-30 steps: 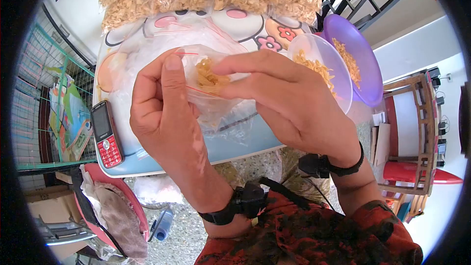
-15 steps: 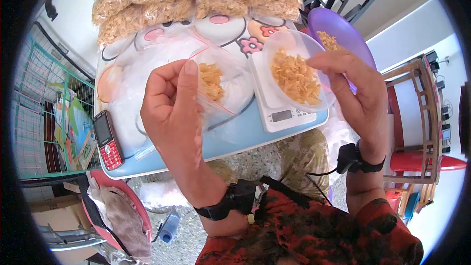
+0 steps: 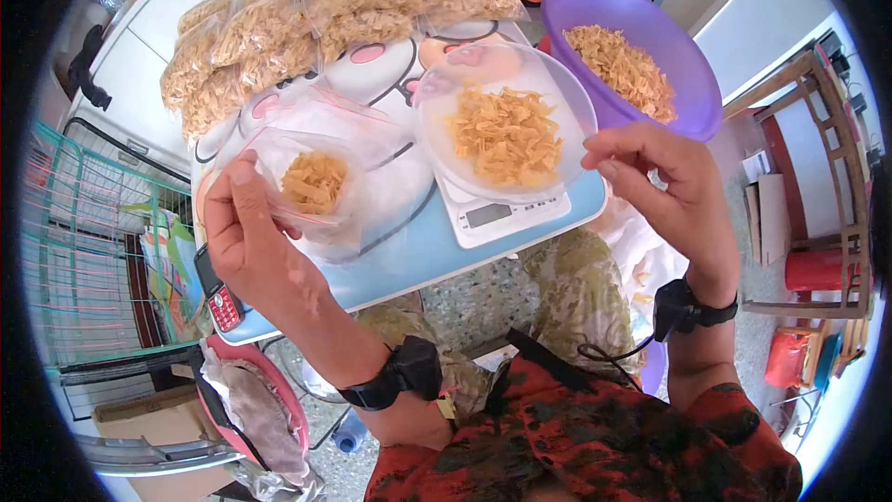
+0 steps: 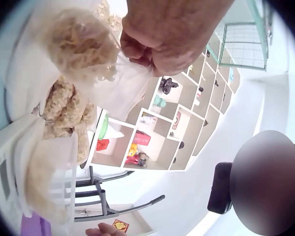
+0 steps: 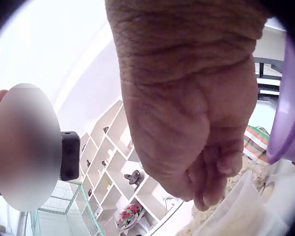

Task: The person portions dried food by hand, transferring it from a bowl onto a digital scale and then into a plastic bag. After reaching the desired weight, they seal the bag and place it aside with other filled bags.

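Observation:
In the head view, my left hand (image 3: 255, 228) pinches the edge of a clear plastic bag (image 3: 358, 232) between thumb and fingers. A small heap of yellowish flakes (image 3: 314, 183) lies inside the bag. The left wrist view has that hand (image 4: 172, 34) gripping the bag (image 4: 120, 91). My right hand (image 3: 664, 191) is beside the right rim of a translucent bowl (image 3: 576, 102), its fingers loosely bent; whether they touch the rim is unclear. More flakes (image 3: 511, 139) lie in the bowl, which stands on a white scale (image 3: 506, 223).
Filled bags (image 3: 362, 0) line the back of the table. A purple basin (image 3: 692, 84) with flakes stands at the back right. Flat clear bags (image 3: 344, 112) lie behind the held bag, and a red phone (image 3: 223, 307) rests at the left edge.
My right hand has moved from the bag to the bowl's right rim. My left hand with the bag now appears farther left and lower, as the head view has shifted.

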`<act>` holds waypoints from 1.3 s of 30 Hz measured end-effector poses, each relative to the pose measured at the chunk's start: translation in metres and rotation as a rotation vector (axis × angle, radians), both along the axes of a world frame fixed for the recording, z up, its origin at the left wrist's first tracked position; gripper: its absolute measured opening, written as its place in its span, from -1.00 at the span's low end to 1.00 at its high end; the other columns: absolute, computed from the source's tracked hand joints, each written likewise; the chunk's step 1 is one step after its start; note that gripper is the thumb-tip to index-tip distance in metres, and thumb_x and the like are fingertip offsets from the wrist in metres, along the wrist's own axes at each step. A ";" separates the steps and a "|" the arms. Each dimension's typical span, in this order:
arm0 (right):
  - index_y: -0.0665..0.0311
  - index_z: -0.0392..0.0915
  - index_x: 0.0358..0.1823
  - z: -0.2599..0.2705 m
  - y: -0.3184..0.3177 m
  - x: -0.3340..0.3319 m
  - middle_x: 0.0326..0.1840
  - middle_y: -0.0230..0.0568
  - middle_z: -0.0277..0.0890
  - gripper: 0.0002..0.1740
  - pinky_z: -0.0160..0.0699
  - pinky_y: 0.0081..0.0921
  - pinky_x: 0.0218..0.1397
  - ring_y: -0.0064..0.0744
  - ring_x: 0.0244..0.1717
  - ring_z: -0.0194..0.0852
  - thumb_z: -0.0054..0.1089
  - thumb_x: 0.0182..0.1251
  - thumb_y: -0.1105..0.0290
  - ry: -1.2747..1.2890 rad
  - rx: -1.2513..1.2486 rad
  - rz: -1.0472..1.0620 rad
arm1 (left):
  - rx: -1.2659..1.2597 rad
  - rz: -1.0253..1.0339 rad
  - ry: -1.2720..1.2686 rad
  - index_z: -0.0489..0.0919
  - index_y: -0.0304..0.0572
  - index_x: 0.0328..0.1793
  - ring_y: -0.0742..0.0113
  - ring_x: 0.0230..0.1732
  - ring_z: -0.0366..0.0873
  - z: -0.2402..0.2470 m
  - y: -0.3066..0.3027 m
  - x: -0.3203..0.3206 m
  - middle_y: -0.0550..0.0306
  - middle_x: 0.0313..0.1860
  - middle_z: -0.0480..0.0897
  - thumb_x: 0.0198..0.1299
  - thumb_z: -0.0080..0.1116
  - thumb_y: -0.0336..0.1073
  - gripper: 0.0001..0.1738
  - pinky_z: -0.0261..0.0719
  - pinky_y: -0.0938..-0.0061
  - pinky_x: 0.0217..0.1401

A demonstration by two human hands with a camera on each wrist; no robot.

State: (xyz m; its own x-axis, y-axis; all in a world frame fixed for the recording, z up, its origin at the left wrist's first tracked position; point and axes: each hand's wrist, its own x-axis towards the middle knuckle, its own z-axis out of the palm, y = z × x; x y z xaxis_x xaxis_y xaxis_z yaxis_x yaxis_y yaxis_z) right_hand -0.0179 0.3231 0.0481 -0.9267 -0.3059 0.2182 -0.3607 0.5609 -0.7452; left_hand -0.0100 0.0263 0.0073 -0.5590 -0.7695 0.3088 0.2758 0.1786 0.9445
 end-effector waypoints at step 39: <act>0.32 0.48 -0.24 -0.031 -0.040 -0.089 -0.39 -0.22 0.49 -0.88 0.48 -0.41 -0.29 -0.27 -0.38 0.52 0.19 0.21 0.48 0.168 0.269 0.202 | 0.123 -0.256 -0.155 0.69 -0.22 -0.07 0.73 -0.63 0.11 -0.007 0.023 -0.012 0.45 -0.55 0.43 0.29 0.26 -0.24 -0.78 -0.05 0.74 -0.63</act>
State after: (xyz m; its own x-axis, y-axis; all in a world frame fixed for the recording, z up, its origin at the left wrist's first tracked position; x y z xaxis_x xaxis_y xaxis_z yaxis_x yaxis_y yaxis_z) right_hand -0.1069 0.2833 0.0171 -0.7999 -0.5460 0.2490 -0.5887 0.6334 -0.5023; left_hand -0.0218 0.0495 0.0000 -0.7723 -0.6242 0.1181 0.1481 0.0039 0.9890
